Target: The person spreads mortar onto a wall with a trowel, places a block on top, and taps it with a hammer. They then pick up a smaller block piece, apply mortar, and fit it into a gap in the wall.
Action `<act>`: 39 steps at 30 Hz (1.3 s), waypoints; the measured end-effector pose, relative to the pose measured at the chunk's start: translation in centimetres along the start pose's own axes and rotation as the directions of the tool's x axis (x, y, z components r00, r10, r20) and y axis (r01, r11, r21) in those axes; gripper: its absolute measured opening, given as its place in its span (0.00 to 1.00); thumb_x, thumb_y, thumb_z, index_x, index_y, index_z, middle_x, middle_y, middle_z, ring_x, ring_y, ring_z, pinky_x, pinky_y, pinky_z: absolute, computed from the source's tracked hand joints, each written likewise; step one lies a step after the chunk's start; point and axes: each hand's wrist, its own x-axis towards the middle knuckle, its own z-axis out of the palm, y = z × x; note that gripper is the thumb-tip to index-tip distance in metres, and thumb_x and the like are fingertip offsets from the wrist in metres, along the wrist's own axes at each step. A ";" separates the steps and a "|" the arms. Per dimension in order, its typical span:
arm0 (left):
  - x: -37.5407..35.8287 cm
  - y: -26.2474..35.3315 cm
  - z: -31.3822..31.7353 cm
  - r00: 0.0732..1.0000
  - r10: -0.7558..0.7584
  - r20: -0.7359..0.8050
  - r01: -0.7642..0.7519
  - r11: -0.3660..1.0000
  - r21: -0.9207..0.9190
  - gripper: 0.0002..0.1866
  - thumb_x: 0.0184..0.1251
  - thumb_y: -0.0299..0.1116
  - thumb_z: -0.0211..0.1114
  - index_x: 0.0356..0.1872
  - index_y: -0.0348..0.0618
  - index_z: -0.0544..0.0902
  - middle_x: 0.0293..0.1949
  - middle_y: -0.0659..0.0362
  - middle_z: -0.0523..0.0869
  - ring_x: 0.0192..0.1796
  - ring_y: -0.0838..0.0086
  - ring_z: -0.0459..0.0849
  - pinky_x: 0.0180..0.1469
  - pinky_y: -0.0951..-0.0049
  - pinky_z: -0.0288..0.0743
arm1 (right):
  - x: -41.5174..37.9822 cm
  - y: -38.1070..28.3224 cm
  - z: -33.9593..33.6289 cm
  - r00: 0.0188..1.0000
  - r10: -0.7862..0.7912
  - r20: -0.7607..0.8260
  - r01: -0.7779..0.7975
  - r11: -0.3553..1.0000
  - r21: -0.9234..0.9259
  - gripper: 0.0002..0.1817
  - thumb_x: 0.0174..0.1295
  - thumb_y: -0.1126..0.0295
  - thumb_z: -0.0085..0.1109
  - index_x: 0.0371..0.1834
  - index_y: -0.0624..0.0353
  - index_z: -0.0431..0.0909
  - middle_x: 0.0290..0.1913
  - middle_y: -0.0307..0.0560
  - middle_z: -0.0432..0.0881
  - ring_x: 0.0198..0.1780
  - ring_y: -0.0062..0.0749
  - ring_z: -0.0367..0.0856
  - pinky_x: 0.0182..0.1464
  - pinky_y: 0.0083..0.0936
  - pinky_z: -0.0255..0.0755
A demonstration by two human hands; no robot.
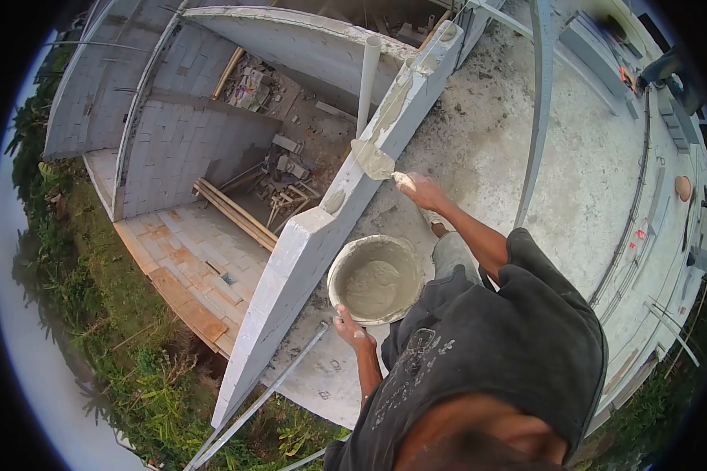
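My right hand (421, 191) is closed around the mortar-caked handle of a trowel (375, 160). The trowel's blade lies at the top of a low block wall (352, 182), with grey mortar on it. Wet mortar (391, 112) runs along the wall top beyond the blade, and a smaller dab sits nearer me. My left hand (354, 330) grips the near-left rim of a round bucket (420, 271). Grey wet mortar (373, 284) partly fills this bucket, which stands between the wall and my legs.
Left of the wall is a drop to a lower room with rubble (291, 166) and bamboo poles (236, 213). A white pipe (368, 86) stands against the wall. A metal post (539, 110) rises on my right. Grey blocks (593, 55) and a person's leg (668, 69) are at far right.
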 end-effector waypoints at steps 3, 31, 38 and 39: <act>1.0 -0.5 -3.4 0.999 0.039 0.028 -0.040 0.999 0.014 0.21 0.79 0.49 0.63 0.33 0.46 0.68 0.33 0.65 0.74 0.36 0.80 0.73 0.41 0.74 0.71 | -2.5 -1.5 0.7 0.998 -0.046 -0.052 0.041 0.994 -0.102 0.33 0.72 0.41 0.52 0.68 0.55 0.73 0.57 0.63 0.84 0.60 0.61 0.81 0.61 0.53 0.73; 0.0 7.5 -1.2 0.795 0.480 0.371 -0.603 0.692 0.397 0.26 0.69 0.51 0.73 0.26 0.40 0.74 0.25 0.68 0.68 0.29 0.80 0.63 0.32 0.73 0.61 | -27.1 -9.0 -2.8 0.943 -0.257 0.211 0.330 0.629 -0.704 0.28 0.61 0.61 0.68 0.64 0.52 0.72 0.41 0.53 0.84 0.40 0.50 0.88 0.41 0.45 0.80; -3.9 11.3 3.3 0.657 0.590 0.469 -0.725 0.665 0.180 0.23 0.71 0.50 0.73 0.29 0.41 0.77 0.26 0.70 0.68 0.30 0.82 0.63 0.32 0.76 0.62 | -26.1 -6.1 -4.1 0.891 -0.413 0.186 0.453 0.797 -0.400 0.30 0.62 0.55 0.71 0.65 0.56 0.76 0.35 0.58 0.87 0.38 0.50 0.89 0.39 0.43 0.81; -3.7 11.2 3.5 0.663 0.568 0.487 -0.711 0.682 0.172 0.22 0.71 0.49 0.73 0.29 0.41 0.77 0.26 0.70 0.68 0.30 0.82 0.63 0.32 0.77 0.61 | -25.9 -4.1 -3.9 0.896 -0.396 0.202 0.438 0.866 -0.243 0.30 0.62 0.55 0.72 0.64 0.56 0.77 0.35 0.55 0.86 0.35 0.45 0.88 0.37 0.40 0.80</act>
